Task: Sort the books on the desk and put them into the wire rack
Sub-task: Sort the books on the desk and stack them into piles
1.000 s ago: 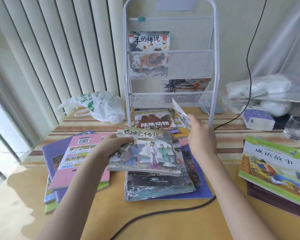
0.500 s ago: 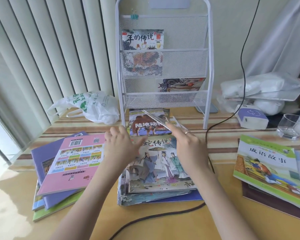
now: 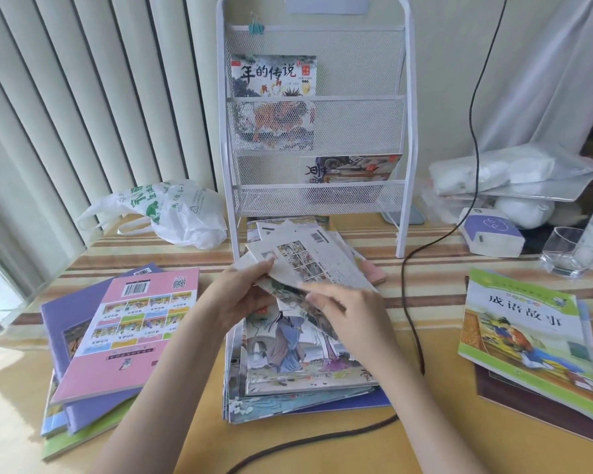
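Note:
A white wire rack (image 3: pixel 408 107) stands at the back of the desk, with one picture book (image 3: pixel 274 77) in its upper pocket and another (image 3: pixel 351 168) in the lower one. In front of it lies a middle stack of thin picture books (image 3: pixel 288 357). My left hand (image 3: pixel 243 295) pinches the near corner of a thin booklet (image 3: pixel 308 265), held tilted with its white back cover up. My right hand (image 3: pixel 350 313) grips the booklet's lower edge just above the stack. A pink-topped stack (image 3: pixel 131 330) lies at the left, a green-edged book (image 3: pixel 528 340) at the right.
A white plastic bag (image 3: pixel 172 213) lies left of the rack. A black cable (image 3: pixel 411 268) hangs down and crosses the desk front. At the back right are bagged white items (image 3: pixel 500 172), a small purple-white device (image 3: pixel 490 230) and a drinking glass (image 3: pixel 562 251).
My left hand let go of the illustrated book, which now lies on the middle stack. Both hands came together on the thin booklet and turned it back cover up.

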Demonstrator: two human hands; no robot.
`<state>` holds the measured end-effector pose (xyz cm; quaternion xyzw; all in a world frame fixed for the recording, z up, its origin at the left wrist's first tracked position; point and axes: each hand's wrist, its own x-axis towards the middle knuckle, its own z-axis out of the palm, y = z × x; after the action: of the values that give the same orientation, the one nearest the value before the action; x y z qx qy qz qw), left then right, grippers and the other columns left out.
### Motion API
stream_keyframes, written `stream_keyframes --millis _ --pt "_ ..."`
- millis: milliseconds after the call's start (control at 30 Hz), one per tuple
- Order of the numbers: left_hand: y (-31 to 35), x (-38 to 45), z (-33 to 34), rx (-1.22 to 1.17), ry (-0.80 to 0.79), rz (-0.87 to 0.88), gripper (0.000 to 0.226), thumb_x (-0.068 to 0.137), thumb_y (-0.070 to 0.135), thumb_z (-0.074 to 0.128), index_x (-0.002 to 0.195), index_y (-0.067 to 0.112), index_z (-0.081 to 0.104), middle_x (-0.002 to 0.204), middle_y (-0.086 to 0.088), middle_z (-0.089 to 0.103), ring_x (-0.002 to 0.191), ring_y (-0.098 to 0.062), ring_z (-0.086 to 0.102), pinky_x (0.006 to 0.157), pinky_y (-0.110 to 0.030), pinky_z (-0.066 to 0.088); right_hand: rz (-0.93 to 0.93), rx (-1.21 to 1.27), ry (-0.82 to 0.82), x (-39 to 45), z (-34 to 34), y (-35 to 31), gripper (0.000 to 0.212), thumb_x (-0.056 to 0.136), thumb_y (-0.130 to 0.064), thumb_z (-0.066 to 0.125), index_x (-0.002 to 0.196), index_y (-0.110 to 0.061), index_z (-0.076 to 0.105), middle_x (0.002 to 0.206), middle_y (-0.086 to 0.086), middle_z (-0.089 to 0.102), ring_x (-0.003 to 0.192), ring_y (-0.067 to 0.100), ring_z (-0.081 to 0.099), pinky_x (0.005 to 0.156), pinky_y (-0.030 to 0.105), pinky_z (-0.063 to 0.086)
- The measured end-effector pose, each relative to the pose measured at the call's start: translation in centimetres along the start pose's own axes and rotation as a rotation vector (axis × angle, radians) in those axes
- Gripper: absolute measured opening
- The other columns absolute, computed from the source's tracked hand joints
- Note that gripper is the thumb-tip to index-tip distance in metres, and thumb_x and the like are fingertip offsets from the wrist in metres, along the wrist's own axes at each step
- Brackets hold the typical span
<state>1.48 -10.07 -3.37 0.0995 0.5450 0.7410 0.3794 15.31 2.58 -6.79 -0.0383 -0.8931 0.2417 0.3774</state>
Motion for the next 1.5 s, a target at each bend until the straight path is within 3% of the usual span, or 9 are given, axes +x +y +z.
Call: stream_keyframes --millis 200,400,533,733,833,1000,1200,1300,1500 --pt "-0.4 0.4 -0.1 0.026 0.04 0.056 0.01 0.096 0.005 0.05 0.091 0.006 0.059 0.068 -0.007 0.072 0.057 -0.016 0.069 0.057 -0.033 0.059 0.273 0.141 0.499 0.4 -0.4 0.7 0.021 0.091 -0.016 0.053 0.098 -0.004 0.069 0.068 -0.015 0.057 0.057 -0.006 0.051 0.048 0.006 0.032" --pt "-0.9 0.5 -0.3 0.037 0.088 0.109 0.011 0.092 -0.001 0.055 0.097 0.008 0.06 0.068 -0.003 0.072 0.056 -0.013 0.068 0.054 -0.029 0.059 0.469 0.412 0.706 1.0 -1.1 1.4 0.014 0.092 -0.043 0.044 0.093 -0.046 0.057 0.096 -0.009 0.067 0.092 0.019 0.065 0.076 0.051 0.055" --pt "-1.2 0.6 -0.4 0.053 0.153 0.206 0.016 0.093 0.003 0.056 0.102 0.016 0.06 0.07 0.0 0.073 0.057 -0.014 0.068 0.054 -0.028 0.058 0.511 0.588 0.938 1.1 -2.2 0.6 0.024 0.101 -0.016 0.039 0.094 -0.036 0.05 0.097 -0.017 0.06 0.088 -0.003 0.062 0.07 0.031 0.057" --pt "-1.6 0.8 -0.5 0.206 0.3 0.333 0.018 0.09 0.012 0.063 0.105 0.023 0.062 0.086 -0.003 0.069 0.075 -0.026 0.064 0.071 -0.041 0.053 0.532 0.679 1.202 1.5 -3.7 1.4 0.019 0.101 -0.015 0.036 0.097 -0.029 0.048 0.102 -0.013 0.059 0.092 -0.001 0.063 0.068 0.029 0.055" --pt "-1.7 0.7 -0.3 0.274 0.331 0.37 0.024 0.091 0.013 0.061 0.115 0.018 0.059 0.078 0.0 0.064 0.058 -0.016 0.056 0.046 -0.021 0.044 0.531 0.694 1.239 1.6 -4.1 1.5 0.018 0.101 -0.016 0.035 0.098 -0.027 0.049 0.102 -0.013 0.059 0.092 -0.001 0.061 0.067 0.029 0.055" --pt "-1.7 0.3 0.1 0.27 0.328 0.378 0.016 0.092 0.013 0.06 0.106 0.021 0.058 0.07 -0.001 0.061 0.038 -0.003 0.05 0.033 -0.015 0.034 0.584 0.698 1.191 1.7 -3.6 1.5 0.018 0.101 -0.02 0.037 0.099 -0.031 0.051 0.106 0.0 0.058 0.09 0.011 0.062 0.057 0.028 0.054" --pt "-1.6 -0.1 0.1 0.259 0.264 0.436 0.012 0.091 0.017 0.063 0.102 0.022 0.066 0.073 -0.002 0.067 0.053 -0.016 0.057 0.042 -0.025 0.044 0.599 0.646 1.077 1.7 -2.6 1.7 0.015 0.101 -0.022 0.038 0.106 -0.026 0.052 0.088 -0.03 0.061 0.076 -0.007 0.06 0.054 0.027 0.05" --pt "-1.5 0.0 0.2 0.2 0.246 0.46 0.012 0.089 0.014 0.065 0.099 0.02 0.067 0.078 0.0 0.072 0.068 -0.018 0.067 0.063 -0.033 0.056 0.53 0.51 1.019 1.8 -2.6 2.0 0.018 0.099 -0.018 0.041 0.105 -0.026 0.056 0.096 -0.016 0.062 0.086 -0.002 0.057 0.076 0.03 0.048" --pt "-1.3 -0.3 0.5 0.213 0.285 0.553 0.01 0.091 0.013 0.062 0.083 0.02 0.064 0.053 0.016 0.063 0.047 0.003 0.054 0.045 -0.012 0.04 0.525 0.367 0.917 2.9 -2.9 3.3 0.02 0.097 -0.005 0.042 0.105 -0.004 0.061 0.09 -0.014 0.057 0.079 -0.008 0.051 0.073 0.003 0.035"
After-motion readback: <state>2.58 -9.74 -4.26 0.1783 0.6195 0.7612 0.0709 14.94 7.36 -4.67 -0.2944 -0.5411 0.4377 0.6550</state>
